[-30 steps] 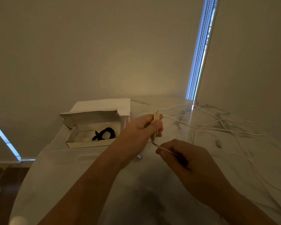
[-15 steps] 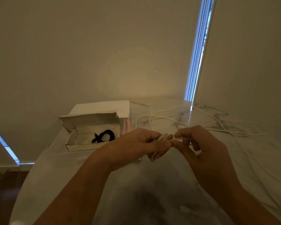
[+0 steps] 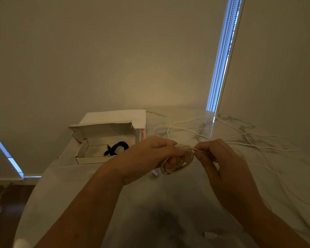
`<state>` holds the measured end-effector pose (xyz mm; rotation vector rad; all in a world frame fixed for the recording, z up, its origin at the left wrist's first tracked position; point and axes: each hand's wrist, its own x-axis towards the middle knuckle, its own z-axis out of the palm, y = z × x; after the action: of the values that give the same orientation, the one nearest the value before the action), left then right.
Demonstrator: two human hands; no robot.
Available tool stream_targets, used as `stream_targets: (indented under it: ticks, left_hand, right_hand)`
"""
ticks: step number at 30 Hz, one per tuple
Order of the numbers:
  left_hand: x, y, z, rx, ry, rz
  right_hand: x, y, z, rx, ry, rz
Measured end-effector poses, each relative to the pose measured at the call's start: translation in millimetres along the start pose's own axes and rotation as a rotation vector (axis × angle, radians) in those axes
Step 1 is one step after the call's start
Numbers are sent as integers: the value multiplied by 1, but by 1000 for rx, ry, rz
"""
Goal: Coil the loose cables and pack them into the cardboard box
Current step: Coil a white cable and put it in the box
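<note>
Since a second ago the right hand (image 3: pixel 220 161) has risen to lay another pinched turn onto the thin white cable coil (image 3: pixel 177 159) clenched in the left hand (image 3: pixel 150 154) – coil growing, tail trailing toward the tabletop's far right corner – open cardboard box (image 3: pixel 89 158) waiting at the left edge

A white marble-patterned table (image 3: pixel 168 221) with grey veining is seen filling the lower half of the view. Pale blinds (image 3: pixel 106 51) are drawn behind it, and a bead chain (image 3: pixel 222 56) is seen hanging in a bright vertical gap. Dark wooden floor (image 3: pixel 5 208) is shown at lower left.
</note>
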<state>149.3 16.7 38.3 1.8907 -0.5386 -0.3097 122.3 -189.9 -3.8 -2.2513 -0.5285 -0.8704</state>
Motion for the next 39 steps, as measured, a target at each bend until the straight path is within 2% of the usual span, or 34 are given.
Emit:
stream_targets:
  ticks: [9, 14, 21, 27, 33, 39]
  left_hand:
    - [-2, 12, -20, -939, -52, 160]
    - [-2, 12, -28, -1198, -39, 233]
    - [2, 8, -30, -1360, 113, 210]
    - [6, 7, -27, -1387, 265, 192]
    - [11, 4, -23, -1269, 320, 162]
    - [13, 0, -9, -1054, 363, 117]
  right_hand:
    - [0, 1, -2, 168, 9, 191]
    - [-1, -6, -1, 240, 43, 214]
    - [-3, -7, 1, 189, 74, 206]
    - [-6, -12, 2, 144, -54, 191]
    - [-11, -20, 5, 114, -175, 113]
    - [-12, -26, 0, 66, -219, -3]
